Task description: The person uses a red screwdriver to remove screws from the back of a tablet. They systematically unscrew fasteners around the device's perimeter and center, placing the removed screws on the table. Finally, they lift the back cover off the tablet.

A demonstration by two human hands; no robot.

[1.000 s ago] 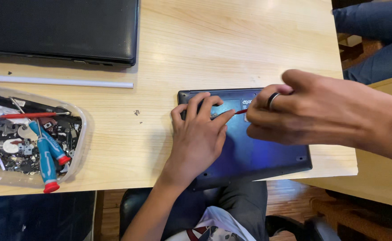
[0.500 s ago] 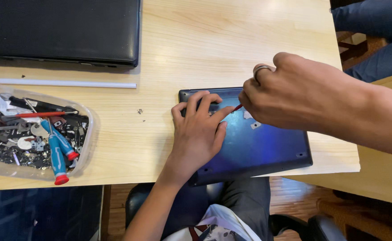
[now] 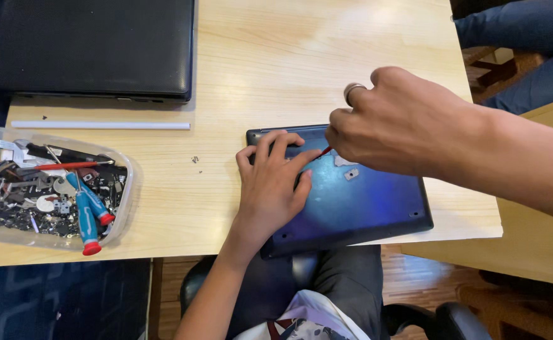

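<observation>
A dark blue laptop base (image 3: 364, 208) lies upside down at the table's front edge. My left hand (image 3: 270, 186) rests flat on its left part, fingers spread, pressing it down. My right hand (image 3: 393, 123), a ring on one finger, is closed around a thin red-handled tool (image 3: 324, 152). Only the tool's tip shows, touching the base near my left fingertips. Two small pale patches (image 3: 347, 167) sit on the base just under my right hand.
A clear plastic tub (image 3: 122, 208) of small metal parts and blue-and-red screwdrivers (image 3: 87, 211) stands at the left. A closed black laptop (image 3: 93, 47) lies at the back left, a white rod (image 3: 100, 125) in front of it. Tiny screws (image 3: 195, 160) lie on the wooden table (image 3: 327, 63).
My right hand has slid left along the base, bringing the red tool closer to my left fingertips. My left hand has stayed on the base.
</observation>
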